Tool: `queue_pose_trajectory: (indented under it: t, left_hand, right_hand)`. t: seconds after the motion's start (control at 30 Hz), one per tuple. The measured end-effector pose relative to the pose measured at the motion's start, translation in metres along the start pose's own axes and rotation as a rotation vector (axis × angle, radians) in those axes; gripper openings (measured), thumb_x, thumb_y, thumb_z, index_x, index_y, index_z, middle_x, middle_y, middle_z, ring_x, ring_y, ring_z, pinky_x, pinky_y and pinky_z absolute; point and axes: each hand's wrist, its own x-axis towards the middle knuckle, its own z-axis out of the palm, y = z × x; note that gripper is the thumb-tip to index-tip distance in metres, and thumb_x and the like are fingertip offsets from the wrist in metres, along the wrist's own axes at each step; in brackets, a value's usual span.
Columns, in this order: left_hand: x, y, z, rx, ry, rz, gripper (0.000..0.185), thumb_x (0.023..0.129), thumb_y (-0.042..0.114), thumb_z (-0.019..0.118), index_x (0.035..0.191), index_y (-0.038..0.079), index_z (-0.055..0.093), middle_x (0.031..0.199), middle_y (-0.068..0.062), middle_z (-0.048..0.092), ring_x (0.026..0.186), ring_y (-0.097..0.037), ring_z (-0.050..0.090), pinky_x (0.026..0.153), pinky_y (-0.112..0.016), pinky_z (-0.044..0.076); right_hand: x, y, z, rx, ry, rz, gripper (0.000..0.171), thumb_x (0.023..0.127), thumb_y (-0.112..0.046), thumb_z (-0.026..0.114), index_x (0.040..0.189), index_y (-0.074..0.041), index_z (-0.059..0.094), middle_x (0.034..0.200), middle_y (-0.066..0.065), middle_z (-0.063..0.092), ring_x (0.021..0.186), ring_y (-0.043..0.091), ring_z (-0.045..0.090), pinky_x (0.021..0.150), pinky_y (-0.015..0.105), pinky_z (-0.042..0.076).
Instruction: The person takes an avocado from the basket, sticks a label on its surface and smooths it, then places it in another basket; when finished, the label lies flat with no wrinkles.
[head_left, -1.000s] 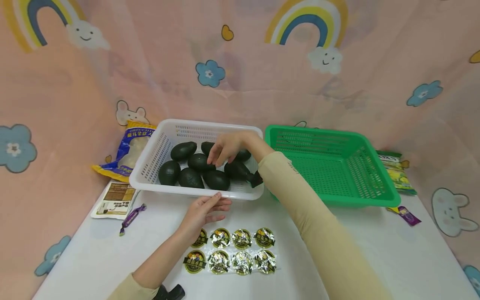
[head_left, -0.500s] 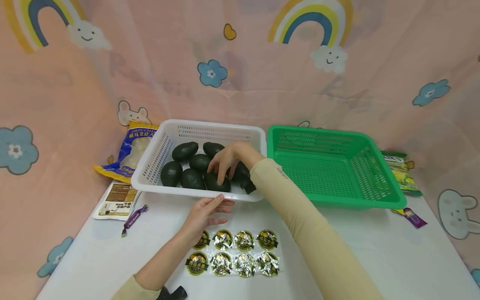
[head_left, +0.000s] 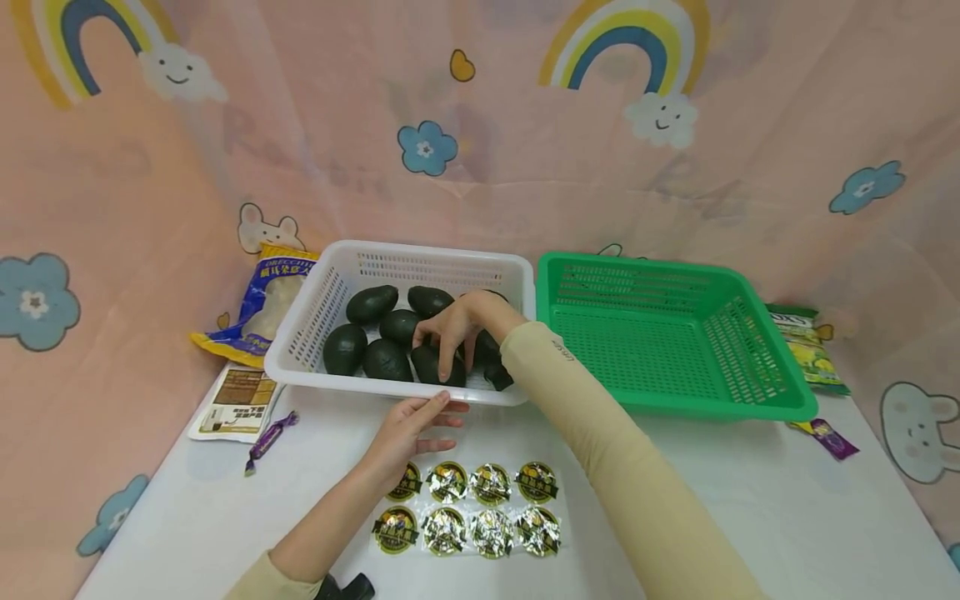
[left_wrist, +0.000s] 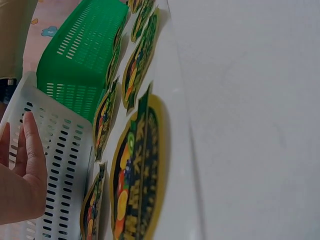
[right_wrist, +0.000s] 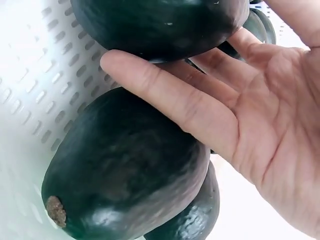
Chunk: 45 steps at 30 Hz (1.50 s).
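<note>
Several dark green avocados (head_left: 372, 303) lie in a white perforated basket (head_left: 315, 377). My right hand (head_left: 463, 327) reaches down into it and grips an avocado (head_left: 427, 364) near the front wall. In the right wrist view, fingers (right_wrist: 175, 95) run along the underside of that avocado (right_wrist: 160, 27), and another avocado (right_wrist: 125, 165) lies beside them. The left hand (head_left: 405, 429) touches the basket's front rim, its fingers loosely extended; the left wrist view has those fingers (left_wrist: 34, 145) beside the slotted wall.
A green basket (head_left: 765, 414) stands right of the white one. Round stickers (head_left: 491, 533) lie on a sheet in front. Packets (head_left: 240, 404) and a purple candy (head_left: 270, 442) are on the left; another purple wrapper (head_left: 832, 439) and a green packet (head_left: 810, 354) are on the right.
The right hand has come down from above the avocados and moved slightly toward the front, onto one avocado. The left hand stays at the rim.
</note>
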Motion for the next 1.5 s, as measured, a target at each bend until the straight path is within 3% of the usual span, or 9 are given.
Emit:
queue_pose_trajectory:
  t: [0.2,0.43,0.53,0.7,0.87,1.03,1.23,1.4,1.5]
  left_hand:
    - [0.001,-0.003,0.004,0.006,-0.017,-0.001,0.05,0.1,0.038,0.055,0.119,-0.007,0.063,0.117,-0.01,0.067,0.099,-0.017,0.063,0.082,-0.039,0.056]
    - [0.003,-0.007,0.004,-0.001,-0.006,-0.002,0.047,0.1,0.038,0.054,0.117,-0.005,0.064,0.116,-0.01,0.067,0.099,-0.017,0.063,0.083,-0.039,0.056]
    - [0.004,-0.008,0.004,-0.003,0.003,-0.006,0.047,0.1,0.038,0.054,0.115,-0.005,0.065,0.116,-0.009,0.067,0.098,-0.018,0.063,0.083,-0.039,0.056]
    - [0.003,-0.007,0.004,-0.008,0.019,-0.003,0.047,0.1,0.038,0.055,0.116,-0.005,0.064,0.115,-0.009,0.067,0.099,-0.018,0.063,0.084,-0.039,0.055]
    - [0.002,-0.006,0.004,-0.02,0.059,-0.009,0.045,0.1,0.036,0.056,0.118,-0.004,0.063,0.112,-0.009,0.069,0.1,-0.02,0.063,0.084,-0.037,0.055]
    - [0.0,-0.005,0.003,-0.004,0.077,-0.007,0.047,0.099,0.038,0.057,0.119,-0.004,0.062,0.113,-0.013,0.068,0.102,-0.023,0.063,0.085,-0.037,0.055]
    - [-0.001,-0.004,0.003,0.007,0.077,-0.005,0.048,0.099,0.038,0.057,0.12,-0.004,0.061,0.115,-0.014,0.067,0.102,-0.023,0.063,0.088,-0.039,0.054]
    - [-0.001,-0.005,0.003,0.001,0.068,0.004,0.048,0.099,0.039,0.056,0.121,-0.004,0.06,0.114,-0.014,0.067,0.102,-0.024,0.063,0.09,-0.041,0.052]
    - [0.001,-0.006,0.005,-0.002,0.066,0.008,0.048,0.099,0.039,0.056,0.12,-0.005,0.061,0.112,-0.012,0.068,0.101,-0.023,0.063,0.089,-0.04,0.053]
  right_hand:
    - [-0.011,0.009,0.001,0.0,0.029,-0.025,0.088,0.074,-0.01,0.086,0.144,-0.02,0.033,0.158,0.014,0.012,0.133,0.027,0.039,0.081,0.036,0.056]
    - [-0.045,0.014,-0.004,-0.033,0.118,-0.105,0.113,0.072,-0.021,0.089,0.156,-0.011,0.014,0.16,0.01,0.011,0.131,0.021,0.044,0.082,0.032,0.056]
    - [-0.068,0.018,-0.004,-0.097,0.164,-0.2,0.098,0.074,-0.029,0.087,0.15,-0.011,0.028,0.152,0.008,0.029,0.122,0.018,0.05,0.089,0.031,0.052]
    - [-0.107,0.036,0.003,-0.157,0.309,-0.371,0.064,0.076,-0.036,0.084,0.125,-0.015,0.049,0.127,0.003,0.05,0.112,0.017,0.051,0.092,0.034,0.046]
    - [-0.143,0.069,0.032,-0.038,0.493,-0.521,0.063,0.073,-0.027,0.087,0.123,-0.013,0.051,0.12,0.004,0.056,0.107,0.021,0.056,0.09,0.039,0.048]
    - [-0.174,0.108,0.085,0.035,0.63,-0.616,0.07,0.073,-0.022,0.088,0.134,-0.018,0.054,0.126,-0.001,0.058,0.111,0.02,0.055,0.089,0.039,0.05]
    - [-0.19,0.159,0.151,0.094,0.772,-0.575,0.059,0.073,-0.021,0.088,0.126,-0.023,0.062,0.122,-0.004,0.063,0.109,0.02,0.057,0.084,0.036,0.052]
    - [-0.176,0.195,0.188,0.223,0.89,-0.413,0.058,0.074,-0.025,0.087,0.126,-0.023,0.062,0.123,-0.002,0.062,0.108,0.019,0.058,0.083,0.034,0.051]
    - [-0.163,0.211,0.203,0.243,0.97,-0.323,0.06,0.071,-0.03,0.089,0.124,-0.022,0.062,0.122,-0.003,0.062,0.107,0.019,0.058,0.086,0.034,0.049]
